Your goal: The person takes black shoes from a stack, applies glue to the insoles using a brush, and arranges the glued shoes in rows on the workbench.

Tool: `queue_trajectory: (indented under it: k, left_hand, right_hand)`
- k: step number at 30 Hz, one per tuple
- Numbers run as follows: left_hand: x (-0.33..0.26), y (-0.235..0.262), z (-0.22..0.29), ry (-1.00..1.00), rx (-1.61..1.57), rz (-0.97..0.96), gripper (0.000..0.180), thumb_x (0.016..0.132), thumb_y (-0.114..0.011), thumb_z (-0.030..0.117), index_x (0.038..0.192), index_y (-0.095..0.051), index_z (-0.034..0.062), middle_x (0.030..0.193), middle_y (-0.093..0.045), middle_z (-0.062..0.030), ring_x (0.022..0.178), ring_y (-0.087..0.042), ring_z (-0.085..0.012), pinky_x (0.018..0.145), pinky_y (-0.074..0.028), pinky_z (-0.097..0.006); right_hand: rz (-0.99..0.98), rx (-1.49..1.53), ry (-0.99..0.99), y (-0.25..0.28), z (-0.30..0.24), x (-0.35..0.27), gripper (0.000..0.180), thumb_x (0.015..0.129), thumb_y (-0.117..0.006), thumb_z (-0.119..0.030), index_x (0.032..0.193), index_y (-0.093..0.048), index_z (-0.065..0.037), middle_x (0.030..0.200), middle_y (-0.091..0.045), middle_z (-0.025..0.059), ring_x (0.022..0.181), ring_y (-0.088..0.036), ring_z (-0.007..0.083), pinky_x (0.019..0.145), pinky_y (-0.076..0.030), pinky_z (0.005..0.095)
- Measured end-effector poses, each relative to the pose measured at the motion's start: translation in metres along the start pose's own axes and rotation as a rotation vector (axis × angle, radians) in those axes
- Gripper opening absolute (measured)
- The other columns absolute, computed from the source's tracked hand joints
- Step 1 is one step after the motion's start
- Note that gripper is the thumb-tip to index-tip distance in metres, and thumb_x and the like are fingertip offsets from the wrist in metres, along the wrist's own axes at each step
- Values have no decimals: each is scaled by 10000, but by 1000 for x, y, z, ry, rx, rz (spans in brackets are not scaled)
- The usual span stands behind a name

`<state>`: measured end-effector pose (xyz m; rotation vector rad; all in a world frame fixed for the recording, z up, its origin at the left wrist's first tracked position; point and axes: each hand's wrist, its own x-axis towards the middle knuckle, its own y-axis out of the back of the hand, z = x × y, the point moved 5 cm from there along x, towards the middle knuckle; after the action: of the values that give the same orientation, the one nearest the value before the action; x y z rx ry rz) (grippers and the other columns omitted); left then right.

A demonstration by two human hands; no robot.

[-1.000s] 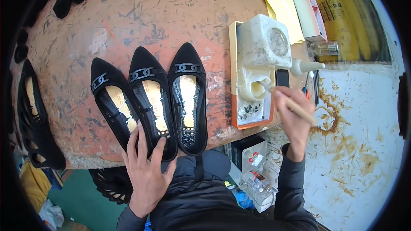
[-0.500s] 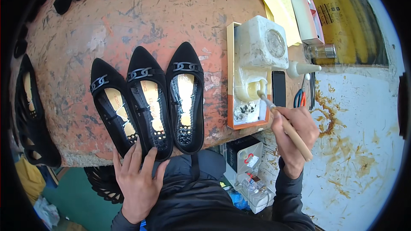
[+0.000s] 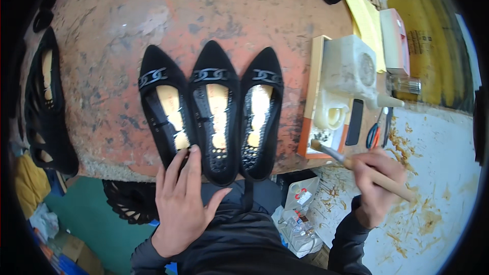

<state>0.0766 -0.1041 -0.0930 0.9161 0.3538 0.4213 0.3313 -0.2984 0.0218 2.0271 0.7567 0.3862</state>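
Your left hand (image 3: 184, 201) lies open and flat, fingers spread, with the fingertips resting on the heel end of the left shoe (image 3: 164, 112); it grips nothing. Your right hand (image 3: 376, 186) is clenched around the wooden handle of a brush (image 3: 356, 165), whose bristle end points toward the glue pot (image 3: 332, 117) at the near end of the tray (image 3: 311, 97).

Three black pointed flats lie side by side on the worn reddish surface (image 3: 102, 35), toes away from you, heels at the near edge. The middle shoe (image 3: 216, 117) and the right shoe (image 3: 261, 117) touch along their sides; each has a chain trim across the toe and a pale insole showing. The uppers look like soft suede with cut-out sides, so these shoes are probably light and floppy and will likely crush or twist if you squeeze the sides. You would do best to steady one at the heel, where it is stiffest, or pin it flat from above, as your left fingers do now. The brush is stiff and light; your fist sits at mid-handle, well back from the bristles.

Scissors (image 3: 376, 132) lie just right of the tray, and more black shoes (image 3: 46, 107) sit at the left rim of the surface.
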Motion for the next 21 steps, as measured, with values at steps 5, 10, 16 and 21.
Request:
queue_trajectory:
  k: [5, 10, 16, 21]
  left_hand:
    - [2, -2, -6, -23, -13, 12, 937, 873, -909, 407, 1560, -536, -109, 1305, -726, -207, 1361, -621, -412, 1042, -493, -558]
    - [4, -1, -8, -41, -10, 42, 926, 797, -966, 413, 1482, -605, -96, 1328, -727, -218, 1323, -649, -416, 1047, -512, -525]
    - [1, -6, -13, -18, -72, 26, 933, 834, -924, 413, 1557, -567, -57, 1401, -721, -185, 1370, -618, -397, 1045, -483, -587]
    - [-1, -6, -15, -7, -83, 28, 935, 838, -925, 417, 1562, -565, -52, 1397, -723, -185, 1369, -620, -401, 1037, -482, -597]
  right_hand:
    - [-139, 303, 426, -52, -66, 31, 267, 790, -908, -72, 996, -817, 71, 843, -795, 141, 700, -706, 215, 625, -512, 313]
    - [-243, 250, 557, -124, -85, 52, 147, 815, -873, 41, 941, -795, 47, 932, -802, 130, 721, -724, 274, 646, -531, 360]
    - [-533, 207, 559, -140, -89, 38, 104, 832, -840, -19, 905, -768, 3, 819, -717, 74, 734, -678, 259, 658, -557, 403]
    - [-855, 147, 559, -142, -99, 36, 224, 756, -900, -41, 965, -824, -18, 851, -719, 62, 777, -667, 260, 672, -547, 365]
